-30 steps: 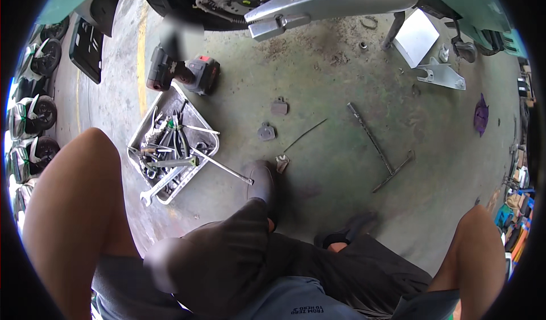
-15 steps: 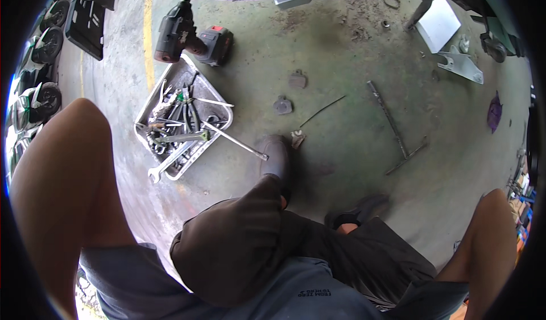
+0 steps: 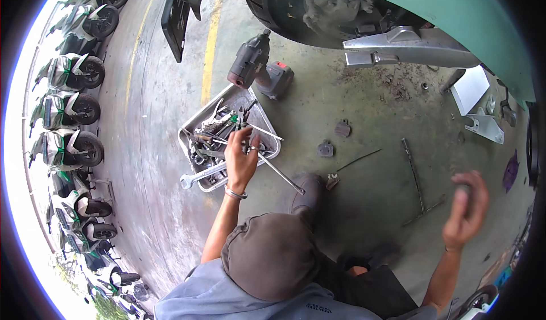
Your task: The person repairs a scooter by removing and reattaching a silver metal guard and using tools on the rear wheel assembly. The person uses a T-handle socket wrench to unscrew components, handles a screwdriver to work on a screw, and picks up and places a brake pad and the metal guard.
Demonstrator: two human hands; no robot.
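Note:
My left hand (image 3: 242,158), with a bracelet at the wrist and a ring, is over the metal tray (image 3: 275,150). Its fingers close around the handles of a pair of pliers (image 3: 243,115), whose jaws point away from me. Other hand tools lie jumbled in the tray, among them a large spanner (image 3: 186,181) sticking out at the near left. A long metal rod (image 3: 281,175) slants out over my shoe. My right hand (image 3: 469,209) is raised at the right, blurred, its thumb apart from its curled fingers; I see nothing in it.
A cordless impact wrench (image 3: 250,64) stands at the tray's far corner. Two brake pads (image 3: 325,148), a thin strip (image 3: 358,159) and a T-handle wrench (image 3: 413,172) lie on the floor. A vehicle's green body (image 3: 478,18) overhangs the far side. Parked motorbikes (image 3: 85,104) line the left.
The view has shifted, bringing more motorbikes and the green body into sight. Both my hands have come into view; the left has reached the tray and closed on the pliers.

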